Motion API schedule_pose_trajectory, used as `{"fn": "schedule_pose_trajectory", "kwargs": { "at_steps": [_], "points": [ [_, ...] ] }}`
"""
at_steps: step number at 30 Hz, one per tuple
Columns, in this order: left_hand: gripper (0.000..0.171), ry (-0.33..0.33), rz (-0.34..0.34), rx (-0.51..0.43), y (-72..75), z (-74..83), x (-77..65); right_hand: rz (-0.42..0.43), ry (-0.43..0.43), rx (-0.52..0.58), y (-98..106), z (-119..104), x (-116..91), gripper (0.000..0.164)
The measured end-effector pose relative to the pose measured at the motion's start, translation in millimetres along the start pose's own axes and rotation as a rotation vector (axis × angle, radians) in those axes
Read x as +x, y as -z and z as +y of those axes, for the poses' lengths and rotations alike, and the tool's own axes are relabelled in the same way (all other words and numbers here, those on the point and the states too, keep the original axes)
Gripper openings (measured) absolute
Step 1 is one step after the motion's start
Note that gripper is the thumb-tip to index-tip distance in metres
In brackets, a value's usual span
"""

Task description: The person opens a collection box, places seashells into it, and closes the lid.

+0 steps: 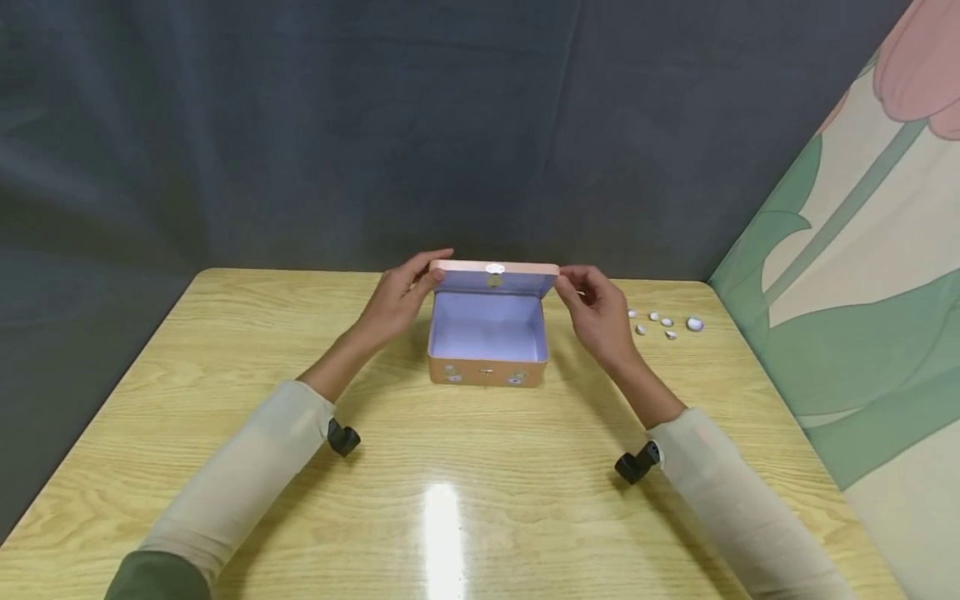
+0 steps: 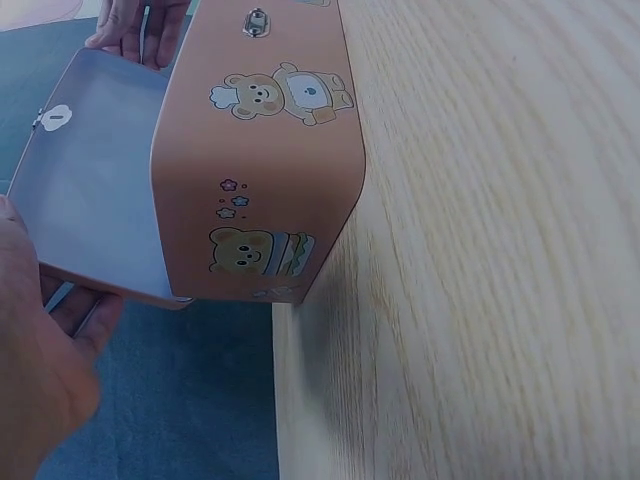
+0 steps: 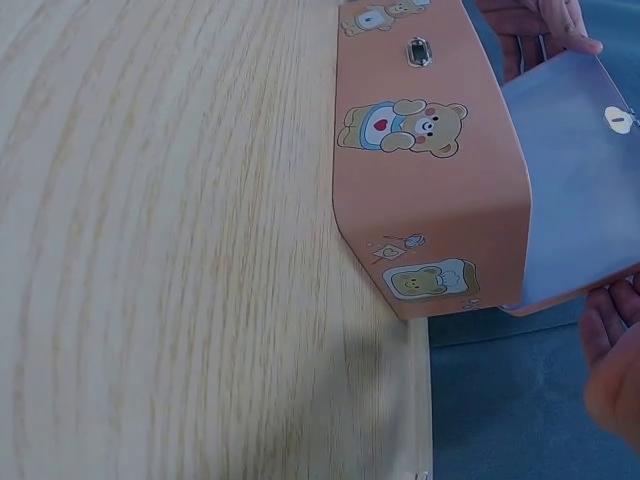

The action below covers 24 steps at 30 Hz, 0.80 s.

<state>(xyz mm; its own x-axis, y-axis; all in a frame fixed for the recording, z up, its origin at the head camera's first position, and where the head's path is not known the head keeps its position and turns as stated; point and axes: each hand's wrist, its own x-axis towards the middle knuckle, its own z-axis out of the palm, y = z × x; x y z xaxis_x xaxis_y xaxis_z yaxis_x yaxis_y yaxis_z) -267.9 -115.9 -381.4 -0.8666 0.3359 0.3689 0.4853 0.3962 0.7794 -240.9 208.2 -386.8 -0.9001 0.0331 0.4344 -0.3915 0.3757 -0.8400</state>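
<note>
An orange tin box (image 1: 486,372) with a lavender inside stands at the far middle of the table, its hinged lid (image 1: 517,282) raised. Printed bears decorate its walls, and a metal latch (image 2: 256,22) sits on the front. My left hand (image 1: 395,302) grips the lid's left end, thumb on the near edge and fingers behind. At the opposite end, my right hand (image 1: 602,321) holds the lid between thumb and fingers. Both wrist views show the lid's pale inner face (image 3: 572,165) with fingers around its side edges. Some fingertips are hidden behind the lid.
Several small round whitish pieces (image 1: 667,322) lie right of the right hand, a larger one (image 1: 695,324) among them. The wooden table (image 1: 375,500) ends just behind the box at a dark curtain (image 1: 375,125). A flower-print cloth (image 1: 885,333) hangs along the right side.
</note>
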Motion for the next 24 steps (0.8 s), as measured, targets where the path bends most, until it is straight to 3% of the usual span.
{"fn": "schedule_pose_trajectory", "kwargs": {
  "at_steps": [8,16,24],
  "points": [
    [0.087,0.022,0.016,0.015,-0.4,-0.1,-0.1,-0.011,-0.025,-0.001,0,4,5,0.033],
    [0.051,0.053,0.028,-0.009,-3.7,-4.0,-4.6,-0.029,-0.069,-0.013,1,10,0,0.035],
    [0.05,0.096,0.015,-0.051,-6.3,-5.5,-5.3,-0.025,-0.077,0.014,2,13,-2,0.034]
  ]
}}
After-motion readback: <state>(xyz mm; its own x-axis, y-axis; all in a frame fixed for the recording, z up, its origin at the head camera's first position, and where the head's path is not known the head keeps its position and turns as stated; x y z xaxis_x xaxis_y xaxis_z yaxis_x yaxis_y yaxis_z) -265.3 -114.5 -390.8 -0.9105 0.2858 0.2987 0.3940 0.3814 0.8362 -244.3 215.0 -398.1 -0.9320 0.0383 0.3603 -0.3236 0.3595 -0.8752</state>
